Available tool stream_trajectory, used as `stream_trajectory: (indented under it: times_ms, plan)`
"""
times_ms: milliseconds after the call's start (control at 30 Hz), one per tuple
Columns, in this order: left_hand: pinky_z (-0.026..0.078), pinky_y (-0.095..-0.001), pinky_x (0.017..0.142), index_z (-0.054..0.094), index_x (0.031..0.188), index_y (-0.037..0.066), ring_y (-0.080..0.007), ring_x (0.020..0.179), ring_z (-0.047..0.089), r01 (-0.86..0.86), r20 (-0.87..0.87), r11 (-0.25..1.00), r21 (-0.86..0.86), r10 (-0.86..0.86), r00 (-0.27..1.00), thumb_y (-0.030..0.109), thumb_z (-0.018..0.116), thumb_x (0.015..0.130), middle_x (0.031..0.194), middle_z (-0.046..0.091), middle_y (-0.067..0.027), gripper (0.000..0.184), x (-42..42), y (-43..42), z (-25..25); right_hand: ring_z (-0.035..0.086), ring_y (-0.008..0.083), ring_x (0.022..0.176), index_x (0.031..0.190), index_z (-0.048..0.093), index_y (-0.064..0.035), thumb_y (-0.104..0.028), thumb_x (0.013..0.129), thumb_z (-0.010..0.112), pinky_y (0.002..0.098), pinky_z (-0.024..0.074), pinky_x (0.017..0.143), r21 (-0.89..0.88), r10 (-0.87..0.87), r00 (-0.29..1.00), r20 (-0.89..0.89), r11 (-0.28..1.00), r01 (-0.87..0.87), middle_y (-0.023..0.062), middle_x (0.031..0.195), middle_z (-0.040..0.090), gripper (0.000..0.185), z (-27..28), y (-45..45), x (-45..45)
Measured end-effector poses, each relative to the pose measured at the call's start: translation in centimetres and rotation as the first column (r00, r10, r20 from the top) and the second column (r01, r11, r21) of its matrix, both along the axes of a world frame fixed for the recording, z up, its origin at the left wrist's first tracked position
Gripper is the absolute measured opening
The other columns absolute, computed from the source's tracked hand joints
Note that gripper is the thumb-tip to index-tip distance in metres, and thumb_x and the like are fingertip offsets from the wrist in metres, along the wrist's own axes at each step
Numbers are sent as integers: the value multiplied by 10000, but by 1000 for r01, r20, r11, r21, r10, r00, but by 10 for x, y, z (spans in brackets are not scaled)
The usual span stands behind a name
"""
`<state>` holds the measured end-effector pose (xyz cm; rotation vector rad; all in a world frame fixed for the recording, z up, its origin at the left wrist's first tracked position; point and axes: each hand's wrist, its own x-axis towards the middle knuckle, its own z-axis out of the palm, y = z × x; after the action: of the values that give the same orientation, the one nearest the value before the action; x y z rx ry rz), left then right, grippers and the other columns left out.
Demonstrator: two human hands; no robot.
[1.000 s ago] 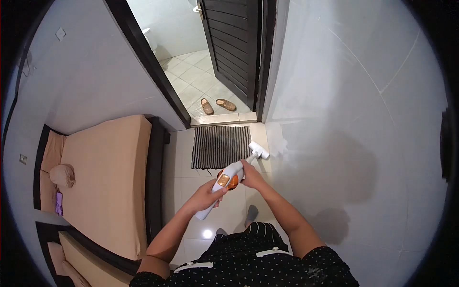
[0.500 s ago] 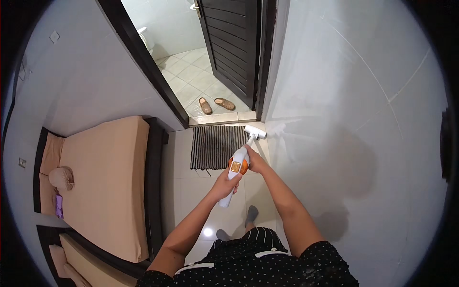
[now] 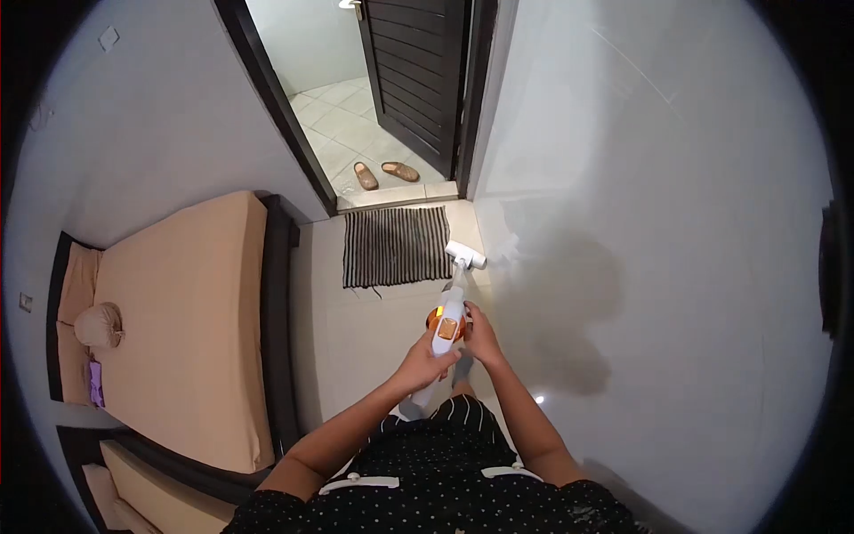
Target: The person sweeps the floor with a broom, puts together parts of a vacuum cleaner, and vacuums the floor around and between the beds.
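Note:
A white and orange handheld vacuum cleaner (image 3: 452, 311) is held in front of my body, pointing away from me. My left hand (image 3: 425, 363) is wrapped round its rear handle. Against the right side of the body, by the orange part, is my right hand (image 3: 481, 336), its fingers closed on the vacuum and partly hidden. The white floor head (image 3: 465, 255) rests on the tiles at the right edge of a black-and-grey striped mat (image 3: 397, 246).
Beyond the mat, a raised threshold (image 3: 397, 196) leads through a doorway with a dark open door (image 3: 411, 76). Two brown slippers (image 3: 366, 175) lie inside. A bed (image 3: 178, 329) stands at left, and a grey wall (image 3: 676, 267) rises at right.
The floor head first moved up towards the threshold, then came back nearer to me along the mat's right edge. Both hands moved with the vacuum, and the view shifted.

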<state>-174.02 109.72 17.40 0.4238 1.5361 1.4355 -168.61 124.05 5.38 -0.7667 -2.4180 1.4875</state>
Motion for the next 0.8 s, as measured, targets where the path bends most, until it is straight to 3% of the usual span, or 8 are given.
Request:
stream_trajectory:
  times_ms: [167, 233, 333, 433, 567, 700, 767, 800]
  plan:
    - [402, -240, 455, 359, 1082, 25, -100, 500, 463, -15, 7, 999, 53, 14, 1000, 73, 552, 733, 695, 466, -26, 402, 46, -33, 4, 536, 335, 787, 1013, 485, -37, -152, 819, 412, 390, 425, 690, 69, -119, 993, -15, 990, 120, 191, 872, 536, 237, 54, -39, 46]
    - [403, -241, 462, 358, 1088, 28, -104, 521, 471, 8, 23, 998, 59, -9, 1000, 70, 555, 725, 704, 470, -33, 416, 58, -45, 15, 557, 333, 734, 920, 517, -23, -277, 828, 432, 383, 433, 655, -110, -182, 972, 147, 974, 199, 178, 792, 570, 284, 96, -54, 58]
    - [405, -248, 464, 341, 1109, 34, -107, 532, 474, 26, 33, 999, 42, -27, 999, 63, 552, 723, 719, 473, -35, 441, 73, -55, 31, 570, 340, 724, 928, 495, -12, -376, 793, 473, 381, 438, 649, -225, -176, 958, 224, 947, 227, 190, 794, 581, 389, 150, -77, 69]
    - [412, -254, 476, 298, 1143, 32, -113, 547, 482, 2, 55, 995, 103, -8, 998, 64, 558, 709, 737, 481, -44, 506, 100, -56, 26, 572, 346, 765, 971, 444, 2, -448, 722, 543, 375, 441, 665, -122, -176, 978, 113, 974, 190, 223, 817, 573, 524, 142, -91, 91]
    - [425, -258, 521, 270, 1146, 25, -125, 629, 508, 31, 27, 987, 160, -36, 999, 87, 591, 683, 787, 498, -59, 567, 148, -57, -13, 556, 374, 803, 1079, 357, -4, -428, 664, 600, 400, 433, 688, -9, -228, 972, 63, 973, 229, 272, 879, 544, 641, 116, -100, 131]
    - [445, -300, 687, 228, 1195, 11, -191, 818, 532, 135, -8, 958, 253, -137, 990, 110, 630, 666, 922, 508, -119, 671, 193, -63, -56, 542, 373, 852, 1119, 351, -37, -343, 685, 576, 400, 426, 724, -63, -300, 948, 105, 949, 308, 275, 921, 532, 576, 79, -107, 178]
    - [436, -306, 746, 195, 1221, -2, -209, 883, 522, 328, -129, 934, 141, -312, 941, 135, 652, 664, 1014, 488, -139, 733, 212, -71, -63, 546, 362, 848, 1119, 350, -38, -311, 703, 565, 391, 429, 723, -25, -327, 936, 127, 943, 333, 262, 926, 536, 542, 85, -111, 201]
    - [431, -309, 767, 207, 1230, -21, -216, 894, 520, 341, -52, 910, 235, -338, 940, 179, 655, 679, 1058, 472, -164, 738, 223, -77, -60, 558, 341, 823, 1114, 354, -46, -289, 718, 553, 394, 434, 702, -36, -331, 938, 99, 941, 336, 241, 882, 554, 506, 59, -105, 214]
